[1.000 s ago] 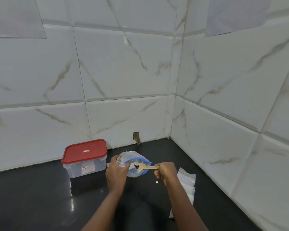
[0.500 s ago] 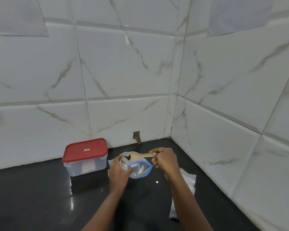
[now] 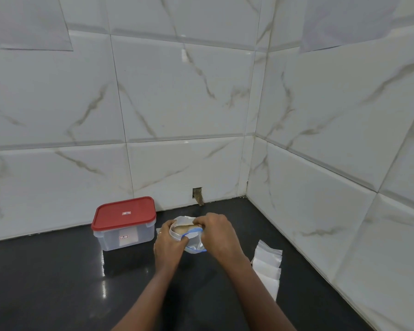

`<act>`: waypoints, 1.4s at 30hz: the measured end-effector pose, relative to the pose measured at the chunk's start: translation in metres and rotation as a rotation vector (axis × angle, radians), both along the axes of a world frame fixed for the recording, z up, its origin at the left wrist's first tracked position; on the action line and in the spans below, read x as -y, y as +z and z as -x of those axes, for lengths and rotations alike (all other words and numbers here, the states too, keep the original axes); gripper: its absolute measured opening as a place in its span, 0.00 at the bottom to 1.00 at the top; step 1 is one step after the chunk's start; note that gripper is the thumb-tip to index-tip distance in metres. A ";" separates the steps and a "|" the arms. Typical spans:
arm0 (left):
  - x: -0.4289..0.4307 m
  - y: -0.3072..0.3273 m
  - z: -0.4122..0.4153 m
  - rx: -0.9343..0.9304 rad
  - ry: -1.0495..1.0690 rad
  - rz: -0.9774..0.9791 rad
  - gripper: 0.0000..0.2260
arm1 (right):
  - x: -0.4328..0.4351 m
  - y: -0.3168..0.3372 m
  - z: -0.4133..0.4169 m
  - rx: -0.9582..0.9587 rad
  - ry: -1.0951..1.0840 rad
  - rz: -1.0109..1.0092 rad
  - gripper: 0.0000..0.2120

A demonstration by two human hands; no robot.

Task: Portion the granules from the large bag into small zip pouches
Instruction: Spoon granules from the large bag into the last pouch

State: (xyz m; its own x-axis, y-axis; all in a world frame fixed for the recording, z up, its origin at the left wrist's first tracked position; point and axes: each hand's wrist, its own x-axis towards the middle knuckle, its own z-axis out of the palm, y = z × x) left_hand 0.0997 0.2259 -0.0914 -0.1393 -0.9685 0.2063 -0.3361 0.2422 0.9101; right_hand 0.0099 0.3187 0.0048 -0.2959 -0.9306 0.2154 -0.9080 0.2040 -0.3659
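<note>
While your left hand (image 3: 169, 246) curls its fingers round the crinkled clear bag (image 3: 193, 246), your right hand (image 3: 216, 232) pinches a wooden spoon (image 3: 184, 227) at its mouth. Flat pouches (image 3: 268, 266) lie lower right.

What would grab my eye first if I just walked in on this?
Probably the red-lidded container, standing on the black counter against the white tiled wall, left of the hands. At the centre, the left hand grips a plastic pouch while the right hand holds a wooden spoon at its mouth, a blue-zipped bag just below. A stack of small pouches lies to the right.
</note>
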 end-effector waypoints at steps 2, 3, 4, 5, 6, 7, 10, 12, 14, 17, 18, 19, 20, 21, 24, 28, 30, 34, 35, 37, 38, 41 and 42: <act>0.001 0.002 -0.002 -0.016 0.006 -0.022 0.25 | -0.004 0.000 0.001 0.076 -0.081 0.081 0.19; 0.002 0.004 -0.004 -0.021 0.014 -0.031 0.25 | -0.007 0.000 0.003 0.137 -0.149 0.133 0.19; 0.003 0.006 -0.006 -0.026 0.025 -0.034 0.25 | -0.009 0.000 0.006 0.195 -0.222 0.166 0.18; 0.004 0.008 -0.007 -0.033 0.037 -0.034 0.24 | -0.011 -0.001 0.010 0.237 -0.285 0.169 0.18; 0.006 0.010 -0.010 -0.045 0.053 -0.034 0.23 | -0.010 -0.003 0.012 0.256 -0.324 0.139 0.17; 0.006 0.012 -0.012 -0.058 0.066 -0.035 0.22 | -0.008 -0.007 0.014 0.263 -0.338 0.086 0.16; 0.005 0.014 -0.019 -0.081 0.099 -0.034 0.18 | 0.005 -0.025 0.009 0.276 -0.267 -0.021 0.17; 0.004 0.012 -0.022 -0.087 0.104 -0.030 0.17 | 0.018 -0.037 0.000 0.227 -0.172 -0.077 0.19; 0.003 0.009 -0.026 -0.087 0.103 -0.026 0.17 | 0.033 -0.045 -0.011 0.172 -0.100 -0.155 0.17; 0.003 0.004 -0.032 -0.098 0.114 -0.028 0.16 | 0.055 -0.061 -0.021 0.193 -0.075 -0.229 0.14; 0.003 0.003 -0.034 -0.098 0.123 -0.034 0.16 | 0.060 -0.066 -0.023 0.228 -0.086 -0.245 0.14; 0.003 0.002 -0.035 -0.098 0.133 -0.040 0.16 | 0.064 -0.072 -0.023 0.276 -0.110 -0.252 0.15; 0.003 0.002 -0.037 -0.098 0.140 -0.044 0.16 | 0.065 -0.077 -0.025 0.375 -0.151 -0.231 0.15; 0.004 0.001 -0.038 -0.095 0.141 -0.044 0.16 | 0.066 -0.080 -0.027 0.484 -0.194 -0.193 0.15; 0.005 0.000 -0.039 -0.096 0.134 -0.036 0.16 | 0.069 -0.085 -0.036 0.724 -0.280 -0.070 0.13; 0.005 0.001 -0.039 -0.085 0.126 -0.016 0.16 | 0.076 -0.083 -0.046 1.054 -0.467 0.070 0.11; 0.007 0.002 -0.039 -0.087 0.128 -0.005 0.15 | 0.078 -0.081 -0.047 1.159 -0.477 0.094 0.12; 0.013 0.003 -0.039 -0.083 0.147 -0.016 0.14 | 0.086 -0.081 -0.048 1.198 -0.509 0.105 0.14; 0.014 0.003 -0.039 -0.085 0.150 -0.020 0.14 | 0.089 -0.081 -0.048 1.179 -0.515 0.100 0.14; 0.016 0.002 -0.040 -0.094 0.162 -0.024 0.14 | 0.090 -0.079 -0.048 1.135 -0.487 0.066 0.14; 0.017 0.001 -0.041 -0.101 0.165 -0.024 0.14 | 0.091 -0.078 -0.049 1.193 -0.469 0.066 0.13; 0.017 0.000 -0.042 -0.099 0.164 -0.028 0.14 | 0.093 -0.074 -0.053 1.461 -0.435 0.116 0.09; 0.016 -0.001 -0.042 -0.092 0.163 -0.030 0.14 | 0.093 -0.073 -0.053 1.619 -0.454 0.167 0.11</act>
State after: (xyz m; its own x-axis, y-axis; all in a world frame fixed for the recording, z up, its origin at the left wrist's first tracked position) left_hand 0.1419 0.2099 -0.0921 0.0381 -0.9826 0.1816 -0.2836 0.1636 0.9449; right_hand 0.0628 0.2258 -0.0680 -0.5134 -0.7146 -0.4752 0.5115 0.1898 -0.8381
